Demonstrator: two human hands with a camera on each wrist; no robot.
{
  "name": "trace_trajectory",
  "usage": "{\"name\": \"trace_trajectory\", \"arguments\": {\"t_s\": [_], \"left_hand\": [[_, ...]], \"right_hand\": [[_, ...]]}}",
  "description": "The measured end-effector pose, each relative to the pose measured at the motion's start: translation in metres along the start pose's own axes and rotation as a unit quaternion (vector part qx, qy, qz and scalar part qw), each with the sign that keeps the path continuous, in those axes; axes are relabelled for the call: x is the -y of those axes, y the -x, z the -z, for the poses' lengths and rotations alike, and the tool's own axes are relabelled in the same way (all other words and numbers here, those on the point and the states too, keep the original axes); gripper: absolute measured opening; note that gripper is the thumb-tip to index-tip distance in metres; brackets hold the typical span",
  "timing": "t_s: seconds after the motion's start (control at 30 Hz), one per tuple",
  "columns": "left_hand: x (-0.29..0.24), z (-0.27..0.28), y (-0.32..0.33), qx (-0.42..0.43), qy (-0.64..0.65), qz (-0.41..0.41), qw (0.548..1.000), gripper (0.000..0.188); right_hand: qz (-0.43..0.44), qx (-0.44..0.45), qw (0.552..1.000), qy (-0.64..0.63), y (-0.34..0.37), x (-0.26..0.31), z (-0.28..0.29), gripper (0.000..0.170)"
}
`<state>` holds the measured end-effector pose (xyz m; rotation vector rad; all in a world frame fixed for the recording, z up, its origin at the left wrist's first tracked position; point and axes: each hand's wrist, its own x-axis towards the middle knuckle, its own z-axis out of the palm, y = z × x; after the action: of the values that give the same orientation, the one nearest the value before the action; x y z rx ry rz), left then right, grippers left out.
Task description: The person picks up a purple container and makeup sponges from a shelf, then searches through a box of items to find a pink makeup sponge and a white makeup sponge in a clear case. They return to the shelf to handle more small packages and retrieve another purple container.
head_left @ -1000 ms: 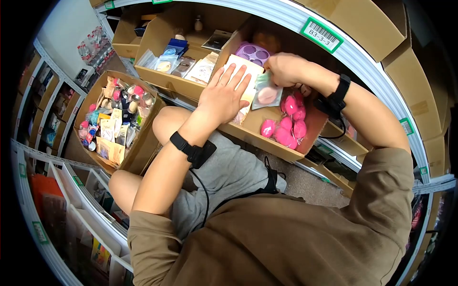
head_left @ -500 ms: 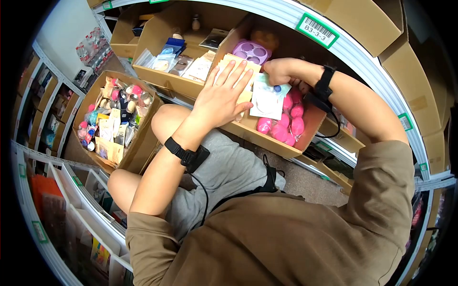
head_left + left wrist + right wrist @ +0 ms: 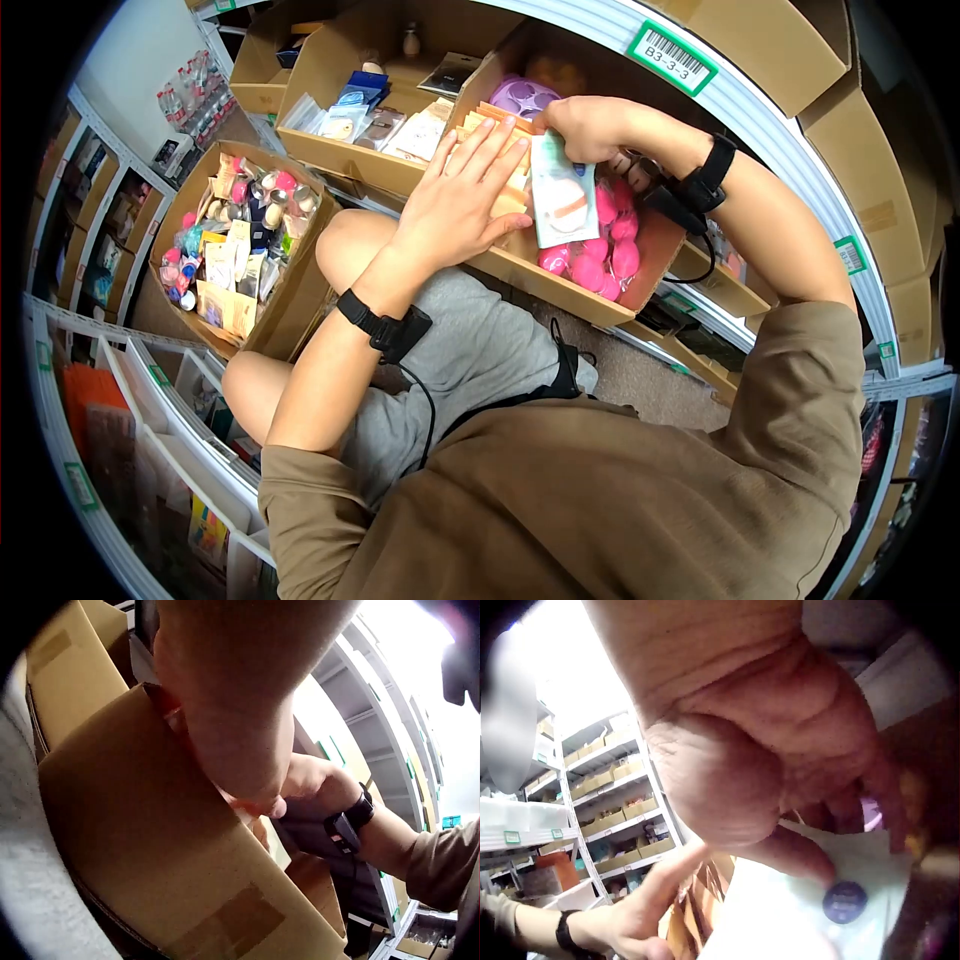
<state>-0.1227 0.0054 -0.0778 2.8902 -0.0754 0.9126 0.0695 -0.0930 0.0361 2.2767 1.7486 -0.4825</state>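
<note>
My left hand point(image 3: 452, 208) lies flat with straight, spread fingers over a row of tan paper packets point(image 3: 518, 178) in a cardboard box. Beside it, the right hand point(image 3: 592, 130) pinches the top of a flat, pale green-and-white packet point(image 3: 562, 212). A round pinkish shape shows through its front. In the right wrist view, the thumb lies on this packet near a dark round sticker point(image 3: 844, 902); the other fingers are partly hidden. Bright pink egg-shaped sponges point(image 3: 624, 262) in clear wrap fill the box's right side. Behind the packets sits a purple tray with round hollows point(image 3: 520, 97).
To the left, a carton point(image 3: 290, 325) on the floor side is heaped with mixed packets and sponges. Another shelf box point(image 3: 340, 158) holds bagged goods. A metal shelf beam point(image 3: 600, 30) with a barcode label point(image 3: 672, 57) runs above the right hand. The person's knees are close to the boxes.
The pale packet has come up and swung round to show its pinkish front, in the right hand. That hand has shifted slightly left. Tan packets fan out more beneath the left hand.
</note>
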Motion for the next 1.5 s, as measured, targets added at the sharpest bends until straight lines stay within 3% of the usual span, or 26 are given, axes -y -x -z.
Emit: {"name": "trace_trajectory", "arguments": {"t_s": [0.13,0.23,0.3,0.33,0.4,0.43,0.47,0.5,0.57,0.63,0.67,0.73,0.77,0.83,1.0,1.5], "left_hand": [[-0.016,0.016,-0.004,-0.053,0.008,-0.054,0.997,0.073],[-0.033,0.017,-0.006,-0.055,0.006,-0.110,0.992,0.059],[-0.042,0.011,-0.007,-0.029,0.006,-0.145,0.989,0.039],[-0.045,0.006,-0.007,-0.030,0.007,-0.145,0.989,0.039],[-0.050,-0.005,-0.007,0.031,0.000,-0.150,0.988,0.032],[-0.051,-0.008,-0.008,0.065,-0.014,-0.142,0.988,0.029],[-0.051,-0.014,-0.010,0.064,-0.014,-0.145,0.987,0.029],[-0.050,-0.020,-0.012,0.063,-0.035,-0.127,0.989,0.030],[-0.052,-0.024,-0.017,0.064,-0.088,-0.090,0.990,0.027],[-0.052,-0.024,-0.025,0.081,-0.125,-0.085,0.985,0.026],[-0.053,-0.022,-0.027,0.099,-0.164,-0.074,0.979,0.025],[-0.053,-0.017,-0.028,0.101,-0.167,-0.078,0.978,0.023],[-0.051,-0.016,-0.025,0.072,-0.150,-0.089,0.982,0.022],[-0.052,-0.010,-0.022,0.048,-0.135,-0.101,0.985,0.021],[-0.056,0.016,-0.016,-0.015,0.002,-0.067,0.998,0.019],[-0.025,0.035,0.012,-0.082,0.090,0.020,0.992,0.014]], "right_hand": [[0.004,-0.025,1.000,0.009,0.004,-0.007,-0.019,0.050],[-0.067,-0.081,0.994,-0.010,0.038,-0.003,-0.006,0.056],[-0.068,-0.131,0.987,-0.057,0.074,-0.001,-0.001,0.041],[-0.001,-0.188,0.982,-0.008,0.093,-0.001,-0.006,0.036],[-0.003,-0.179,0.983,-0.028,0.131,0.013,-0.023,0.030],[0.006,-0.144,0.989,-0.026,0.147,0.021,-0.033,0.029],[-0.033,-0.063,0.994,-0.081,0.161,0.040,-0.036,0.027],[-0.017,-0.028,0.990,-0.137,0.174,0.051,-0.045,0.027],[-0.024,0.115,0.949,-0.291,0.187,0.063,-0.074,0.039],[0.012,0.165,0.929,-0.330,0.188,0.071,-0.107,0.049],[0.040,0.137,0.924,-0.356,0.183,0.069,-0.132,0.055],[0.015,0.064,0.930,-0.363,0.169,0.068,-0.162,0.059],[0.017,0.061,0.930,-0.363,0.162,0.065,-0.171,0.059],[0.017,-0.029,0.928,-0.370,0.153,0.063,-0.186,0.062],[0.025,-0.053,0.929,-0.365,0.140,0.067,-0.187,0.065],[-0.057,-0.168,0.922,-0.345,0.093,0.033,-0.188,0.055]]}}
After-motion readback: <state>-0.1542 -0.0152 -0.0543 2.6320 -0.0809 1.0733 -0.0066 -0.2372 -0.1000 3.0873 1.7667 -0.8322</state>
